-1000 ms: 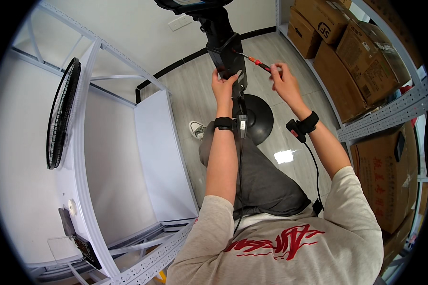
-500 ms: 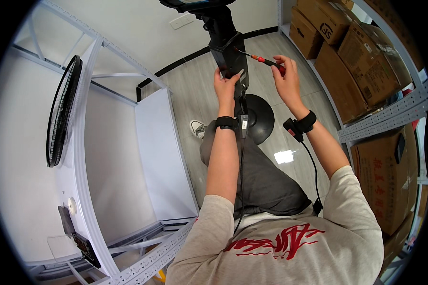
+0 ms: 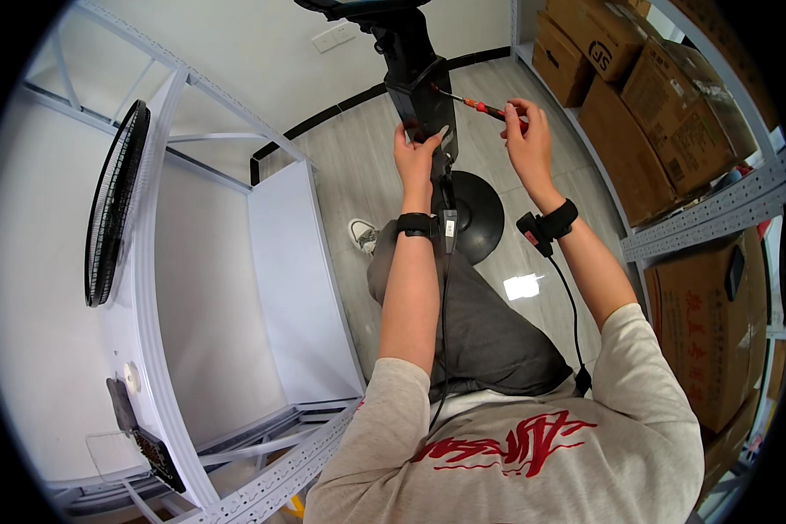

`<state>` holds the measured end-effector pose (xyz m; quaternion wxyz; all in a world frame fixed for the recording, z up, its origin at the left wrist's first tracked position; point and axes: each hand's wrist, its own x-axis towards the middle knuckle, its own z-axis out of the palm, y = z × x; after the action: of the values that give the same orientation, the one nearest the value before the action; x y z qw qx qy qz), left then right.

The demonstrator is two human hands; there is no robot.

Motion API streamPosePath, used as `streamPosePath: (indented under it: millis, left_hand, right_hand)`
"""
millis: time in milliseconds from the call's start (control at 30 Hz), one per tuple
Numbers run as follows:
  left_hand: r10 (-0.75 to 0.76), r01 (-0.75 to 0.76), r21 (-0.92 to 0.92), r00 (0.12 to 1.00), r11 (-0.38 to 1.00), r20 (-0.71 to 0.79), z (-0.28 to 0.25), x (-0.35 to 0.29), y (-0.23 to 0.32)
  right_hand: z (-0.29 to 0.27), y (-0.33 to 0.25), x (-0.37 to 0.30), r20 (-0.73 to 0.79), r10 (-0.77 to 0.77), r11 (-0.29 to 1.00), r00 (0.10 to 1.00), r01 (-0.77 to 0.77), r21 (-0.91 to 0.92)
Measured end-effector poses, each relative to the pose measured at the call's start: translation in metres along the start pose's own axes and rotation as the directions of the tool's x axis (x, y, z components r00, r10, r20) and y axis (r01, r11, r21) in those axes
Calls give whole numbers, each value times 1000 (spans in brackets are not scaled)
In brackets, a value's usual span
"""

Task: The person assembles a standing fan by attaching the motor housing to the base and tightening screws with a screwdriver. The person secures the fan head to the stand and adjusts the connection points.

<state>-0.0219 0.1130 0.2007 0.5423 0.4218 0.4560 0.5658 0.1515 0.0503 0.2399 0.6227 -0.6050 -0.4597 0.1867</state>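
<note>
Beside the black fan stand (image 3: 417, 83), a screwdriver (image 3: 482, 106) is showing a red-orange handle. Below the stand, a black round base (image 3: 476, 214) is lying on pale grey wood-grain floor (image 3: 358, 175). Brown cardboard boxes (image 3: 646, 96) are sitting right of the stand.

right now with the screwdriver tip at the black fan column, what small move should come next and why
Probably seat the tip squarely and begin turning. The right hand holds the red-handled screwdriver, its shaft angled into the upper side of the black fan column, while the left hand grips the column just below, steadying it. Whether the tip already sits in a screw is too small to tell.
</note>
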Motion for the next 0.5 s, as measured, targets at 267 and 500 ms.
streamPosePath:
  millis: [267,500]
  left_hand:
    - [-14,15,55,1000,998,-6,-1,0,0]
    - [-12,12,19,1000,1000,6,-2,0,-1]
  right_hand:
    - [2,4,-2,-62,-106,993,992,103,-55]
    - [0,5,2,-65,-151,988,986,149,-33]
